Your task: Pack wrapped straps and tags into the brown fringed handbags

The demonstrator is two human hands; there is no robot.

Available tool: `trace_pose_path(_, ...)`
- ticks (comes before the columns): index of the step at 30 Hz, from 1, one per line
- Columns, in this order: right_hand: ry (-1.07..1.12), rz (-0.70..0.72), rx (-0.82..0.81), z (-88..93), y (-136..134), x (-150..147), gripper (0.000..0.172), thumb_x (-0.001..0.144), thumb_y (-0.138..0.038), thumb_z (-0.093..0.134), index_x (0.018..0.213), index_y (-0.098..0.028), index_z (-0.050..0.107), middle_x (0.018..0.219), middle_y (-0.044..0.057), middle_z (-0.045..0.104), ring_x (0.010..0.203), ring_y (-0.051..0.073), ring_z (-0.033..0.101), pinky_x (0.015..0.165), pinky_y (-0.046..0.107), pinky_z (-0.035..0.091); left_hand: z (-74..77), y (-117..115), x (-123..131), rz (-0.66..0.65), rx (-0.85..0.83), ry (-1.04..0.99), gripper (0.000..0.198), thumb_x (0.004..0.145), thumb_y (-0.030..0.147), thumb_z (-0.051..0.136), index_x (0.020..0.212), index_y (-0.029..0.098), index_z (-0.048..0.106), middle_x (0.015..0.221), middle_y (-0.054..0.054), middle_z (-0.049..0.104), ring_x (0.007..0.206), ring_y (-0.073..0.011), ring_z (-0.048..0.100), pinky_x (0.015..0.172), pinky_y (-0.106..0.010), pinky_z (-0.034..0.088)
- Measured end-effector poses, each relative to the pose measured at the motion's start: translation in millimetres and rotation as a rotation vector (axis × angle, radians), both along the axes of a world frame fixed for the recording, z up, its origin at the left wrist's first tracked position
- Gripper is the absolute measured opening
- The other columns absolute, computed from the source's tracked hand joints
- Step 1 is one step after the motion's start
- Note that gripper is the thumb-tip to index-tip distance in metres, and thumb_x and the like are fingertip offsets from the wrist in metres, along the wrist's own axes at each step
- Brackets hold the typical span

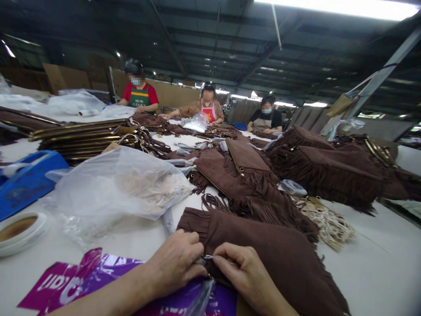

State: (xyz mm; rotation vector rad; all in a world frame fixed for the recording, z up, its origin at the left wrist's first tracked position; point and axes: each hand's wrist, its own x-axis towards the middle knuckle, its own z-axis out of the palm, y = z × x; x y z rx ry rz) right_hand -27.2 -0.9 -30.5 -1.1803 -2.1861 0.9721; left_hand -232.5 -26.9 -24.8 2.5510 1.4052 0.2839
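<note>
A dark brown fringed bag (263,245) lies on the white table in front of me. At its near left edge, both my hands are closed close together. My left hand (176,263) has its fingers bent against the bag's edge; what they pinch is hidden. Between thumb and forefinger, my right hand (241,267) pinches a thin whitish string (208,257), which spans the small gap between the hands. Under my left forearm is a purple and magenta printed plastic sheet (115,267), and a strip of clear plastic (201,300) hangs below my hands.
A clear plastic bag (121,184) and a blue tape dispenser (33,180) stand left, near a tape roll (19,232). More brown bags (335,171) are piled ahead and right, beside white strings (329,224). Three people (140,94) work across the table.
</note>
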Motion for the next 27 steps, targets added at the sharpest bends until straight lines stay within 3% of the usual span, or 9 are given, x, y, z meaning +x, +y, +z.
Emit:
trace_pose_path(6, -0.03, -0.077, 0.006, -2.8, -1.7, -4.4, 0.028, 0.085, -0.035, 0.055, 0.066, -0.018, 0.066, 0.055, -0.003, 0.054, 0.052, 0.012, 0.049, 0.051, 0.023, 0.03, -3.6, 1.6, -7.0, 0.003, 0.042, -0.084, 0.018, 0.089, 0.014, 0.048, 0.072, 0.018, 0.053, 0.086, -0.004, 0.056, 0.077, -0.016, 0.053, 0.068, -0.028, 0.041)
trace_pose_path(10, -0.037, -0.09, 0.026, -5.7, -1.6, -5.6, 0.029, 0.086, -0.036, 0.054, 0.067, -0.019, 0.065, 0.055, -0.003, 0.054, 0.053, 0.013, 0.05, 0.05, 0.023, 0.031, -4.7, -1.1, -9.1, -0.034, 0.109, -0.068, 0.016, 0.085, 0.005, 0.046, 0.084, 0.019, 0.054, 0.101, -0.004, 0.058, 0.083, -0.0169, 0.054, 0.072, -0.028, 0.043)
trace_pose_path(15, -0.023, -0.081, 0.074, -7.4, -2.2, -4.7, 0.028, 0.087, -0.034, 0.052, 0.067, -0.019, 0.063, 0.059, -0.002, 0.057, 0.055, 0.013, 0.052, 0.054, 0.023, 0.035, -6.4, -2.7, -6.0, -0.043, 0.111, 0.026, 0.017, 0.085, 0.004, 0.045, 0.088, 0.018, 0.054, 0.094, -0.005, 0.06, 0.079, -0.0206, 0.052, 0.071, -0.032, 0.044)
trace_pose_path(21, 0.004, -0.07, 0.096, -9.9, -1.9, -3.9, 0.031, 0.089, -0.036, 0.052, 0.067, -0.018, 0.064, 0.06, -0.001, 0.06, 0.056, 0.014, 0.053, 0.055, 0.023, 0.036, -10.0, -3.6, -2.7, 0.031, 0.031, 0.0, 0.017, 0.085, 0.005, 0.044, 0.084, 0.017, 0.056, 0.096, -0.009, 0.057, 0.082, -0.0228, 0.052, 0.073, -0.036, 0.045)
trace_pose_path(27, -0.003, -0.033, 0.128, -5.4, -3.6, -3.7, 0.027, 0.088, -0.03, 0.054, 0.068, -0.018, 0.067, 0.062, 0.0, 0.064, 0.058, 0.013, 0.057, 0.057, 0.022, 0.037, -0.8, -6.2, -1.4, 0.097, -0.031, -0.127, 0.025, 0.069, -0.003, 0.045, 0.079, 0.016, 0.058, 0.095, -0.006, 0.059, 0.085, -0.0193, 0.053, 0.076, -0.032, 0.043)
